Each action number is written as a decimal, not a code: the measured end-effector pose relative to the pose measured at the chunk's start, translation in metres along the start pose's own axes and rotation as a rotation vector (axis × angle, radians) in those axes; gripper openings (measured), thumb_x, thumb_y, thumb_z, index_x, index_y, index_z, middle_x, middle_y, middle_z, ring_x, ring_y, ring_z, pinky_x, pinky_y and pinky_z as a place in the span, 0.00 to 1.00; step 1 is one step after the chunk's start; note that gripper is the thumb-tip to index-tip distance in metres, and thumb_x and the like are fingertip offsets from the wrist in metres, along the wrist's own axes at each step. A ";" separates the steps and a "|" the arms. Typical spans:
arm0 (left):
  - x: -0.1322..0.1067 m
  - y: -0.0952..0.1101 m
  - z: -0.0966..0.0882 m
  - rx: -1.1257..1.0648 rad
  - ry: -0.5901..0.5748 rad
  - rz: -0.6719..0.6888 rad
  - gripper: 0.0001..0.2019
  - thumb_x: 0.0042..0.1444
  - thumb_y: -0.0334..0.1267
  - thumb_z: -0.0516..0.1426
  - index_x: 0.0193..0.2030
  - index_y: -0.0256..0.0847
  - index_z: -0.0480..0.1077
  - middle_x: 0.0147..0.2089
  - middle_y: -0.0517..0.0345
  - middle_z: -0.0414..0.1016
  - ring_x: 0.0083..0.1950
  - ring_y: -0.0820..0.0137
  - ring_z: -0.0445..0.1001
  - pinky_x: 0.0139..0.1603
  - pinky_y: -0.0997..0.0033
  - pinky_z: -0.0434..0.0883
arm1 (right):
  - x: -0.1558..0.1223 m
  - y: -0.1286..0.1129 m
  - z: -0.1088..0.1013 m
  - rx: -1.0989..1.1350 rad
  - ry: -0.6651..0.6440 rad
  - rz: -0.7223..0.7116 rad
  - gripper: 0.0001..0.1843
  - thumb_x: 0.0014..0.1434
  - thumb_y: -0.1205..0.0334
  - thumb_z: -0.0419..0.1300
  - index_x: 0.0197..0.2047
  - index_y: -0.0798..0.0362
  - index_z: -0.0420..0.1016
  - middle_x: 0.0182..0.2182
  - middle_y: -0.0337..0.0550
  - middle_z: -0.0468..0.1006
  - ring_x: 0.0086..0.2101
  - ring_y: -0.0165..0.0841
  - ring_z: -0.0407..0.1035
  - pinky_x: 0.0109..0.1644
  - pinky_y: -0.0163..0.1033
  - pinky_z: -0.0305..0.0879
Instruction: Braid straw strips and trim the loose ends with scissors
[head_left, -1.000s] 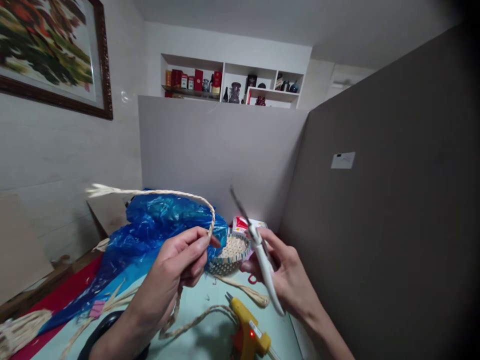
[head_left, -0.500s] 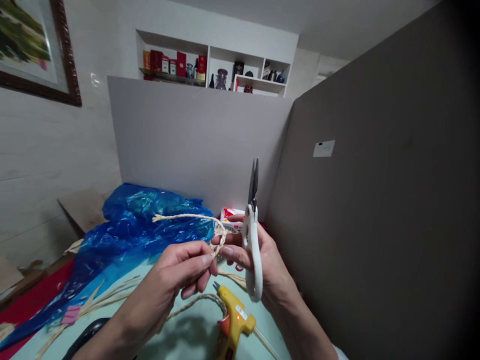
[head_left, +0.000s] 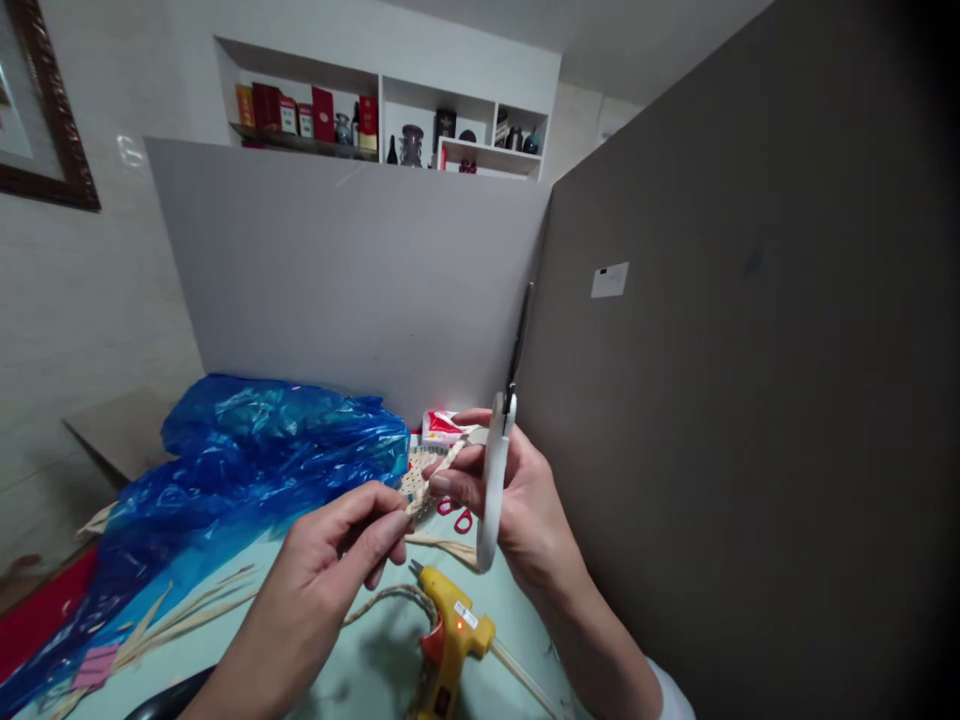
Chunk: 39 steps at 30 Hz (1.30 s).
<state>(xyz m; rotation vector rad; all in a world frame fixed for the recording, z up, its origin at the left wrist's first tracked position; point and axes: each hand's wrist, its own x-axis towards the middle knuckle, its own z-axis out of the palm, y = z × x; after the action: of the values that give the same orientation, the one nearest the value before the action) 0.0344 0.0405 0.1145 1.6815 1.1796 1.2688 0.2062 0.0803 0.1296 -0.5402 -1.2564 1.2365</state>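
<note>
My left hand (head_left: pixel 341 555) pinches a braided straw cord (head_left: pixel 429 480) between thumb and fingers at mid-frame. My right hand (head_left: pixel 517 500) grips white-handled scissors (head_left: pixel 496 470) with the blades pointing straight up, shut, and its fingertips also touch the same cord's end. The rest of the cord loops down over the pale green table (head_left: pixel 360 670) beside a yellow glue gun (head_left: pixel 450 640) whose red light glows.
A crumpled blue plastic bag (head_left: pixel 247 450) lies to the left. A small woven basket (head_left: pixel 415 470), red scissors (head_left: pixel 456 515) and a red-white packet (head_left: pixel 442 428) sit behind my hands. Loose straw strips (head_left: pixel 180 610) lie at front left. Grey partition boards stand behind and right.
The long arc of cord that stood out to the left has been drawn in between both hands. The scissors swung upright. The camera view shifted right.
</note>
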 end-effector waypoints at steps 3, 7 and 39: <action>0.001 0.000 0.002 -0.084 -0.002 -0.010 0.12 0.60 0.50 0.60 0.35 0.45 0.75 0.28 0.63 0.70 0.28 0.73 0.66 0.30 0.76 0.65 | -0.001 0.000 0.002 -0.069 -0.031 0.013 0.30 0.42 0.66 0.76 0.48 0.51 0.71 0.24 0.30 0.78 0.27 0.30 0.73 0.34 0.34 0.70; 0.001 0.000 0.004 -0.144 0.032 -0.033 0.11 0.59 0.50 0.61 0.36 0.44 0.76 0.26 0.65 0.69 0.24 0.75 0.64 0.26 0.77 0.63 | -0.004 0.001 0.005 -0.228 -0.094 -0.002 0.24 0.46 0.66 0.74 0.46 0.51 0.73 0.25 0.32 0.76 0.27 0.30 0.70 0.34 0.36 0.69; 0.002 0.014 -0.005 -0.749 0.409 0.031 0.09 0.47 0.35 0.69 0.35 0.39 0.76 0.27 0.64 0.74 0.25 0.78 0.67 0.27 0.82 0.67 | -0.004 0.016 -0.021 -1.423 -0.287 -0.554 0.31 0.47 0.68 0.57 0.58 0.53 0.69 0.27 0.41 0.76 0.27 0.36 0.67 0.31 0.38 0.60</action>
<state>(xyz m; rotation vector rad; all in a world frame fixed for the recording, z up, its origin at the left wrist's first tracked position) 0.0336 0.0381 0.1290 0.9174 0.7327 1.8379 0.2198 0.0882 0.1083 -0.9083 -2.2515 -0.2294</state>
